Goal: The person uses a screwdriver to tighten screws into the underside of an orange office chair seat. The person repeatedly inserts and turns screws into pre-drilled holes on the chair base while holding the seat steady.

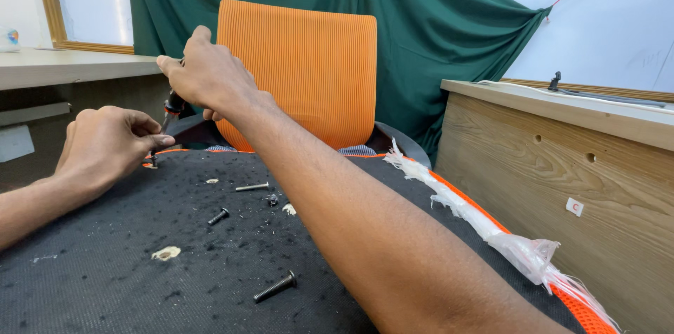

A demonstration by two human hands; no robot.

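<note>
On wooden cabinet [562, 186], small white square label [575, 206], both hands far left

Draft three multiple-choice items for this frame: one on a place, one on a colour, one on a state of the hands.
1. Where does the longest loose bolt lie?
A. On the black fabric surface, nearest the camera
B. On the wooden desk
C. On the chair back

2. What colour is the upright chair back?
A. Green
B. Orange
C. Grey

3. How are the hands placed?
A. Both flat on the fabric
B. Left hand pinched at the far left edge, right hand raised above it gripping a dark part
C. Both holding the torn white strip

Answers: 1 A, the bolt rests low on the dusty black surface. 2 B, the ribbed panel is orange. 3 B, both hands meet at that corner.
</note>
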